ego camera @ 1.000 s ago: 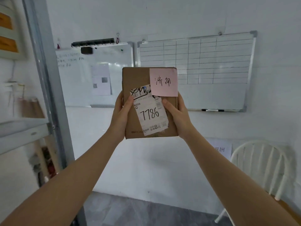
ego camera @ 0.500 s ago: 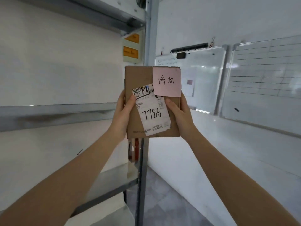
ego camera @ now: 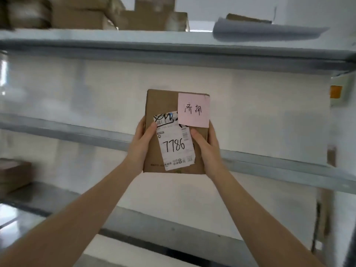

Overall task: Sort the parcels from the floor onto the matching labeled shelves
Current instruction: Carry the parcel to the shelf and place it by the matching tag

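Head view: left hand (ego camera: 141, 143) and right hand (ego camera: 207, 146) clasp the upright parcel (ego camera: 165, 105) before the shelves (ego camera: 77, 132).

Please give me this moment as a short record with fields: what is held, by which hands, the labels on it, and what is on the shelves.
held item: brown parcel, upright
hands: left hand and right hand, one on each side edge
labels: pink note handwritten, top right; white shipping label marked 7786
top shelf: several cardboard boxes
middle shelf: no parcels seen
placed: not yet
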The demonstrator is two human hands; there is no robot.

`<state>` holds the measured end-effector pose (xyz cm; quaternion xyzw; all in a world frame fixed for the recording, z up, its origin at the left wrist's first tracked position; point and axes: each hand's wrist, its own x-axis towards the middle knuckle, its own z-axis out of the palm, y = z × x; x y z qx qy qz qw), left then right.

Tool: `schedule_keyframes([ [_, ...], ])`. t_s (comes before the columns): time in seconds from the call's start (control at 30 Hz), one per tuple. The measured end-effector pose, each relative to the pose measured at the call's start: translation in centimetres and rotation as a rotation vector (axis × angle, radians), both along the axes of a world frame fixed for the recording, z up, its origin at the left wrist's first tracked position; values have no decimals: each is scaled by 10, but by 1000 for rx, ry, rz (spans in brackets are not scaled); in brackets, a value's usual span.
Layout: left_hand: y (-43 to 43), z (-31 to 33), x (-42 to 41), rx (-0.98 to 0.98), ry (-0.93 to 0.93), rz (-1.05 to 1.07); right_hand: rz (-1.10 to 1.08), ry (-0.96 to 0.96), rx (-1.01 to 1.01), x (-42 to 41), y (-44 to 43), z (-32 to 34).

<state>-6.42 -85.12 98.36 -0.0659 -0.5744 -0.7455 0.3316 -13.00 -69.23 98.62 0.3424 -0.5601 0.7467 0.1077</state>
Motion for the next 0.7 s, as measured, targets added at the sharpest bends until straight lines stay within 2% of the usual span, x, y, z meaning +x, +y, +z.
schedule_keyframes([
  [0.37,-231,-14,142,-10,-56,405,423,-73,64,85,-276,-8],
  [0.7,-364,-36,243,53,-83,631,624,-60,127,165,-438,-32],
])
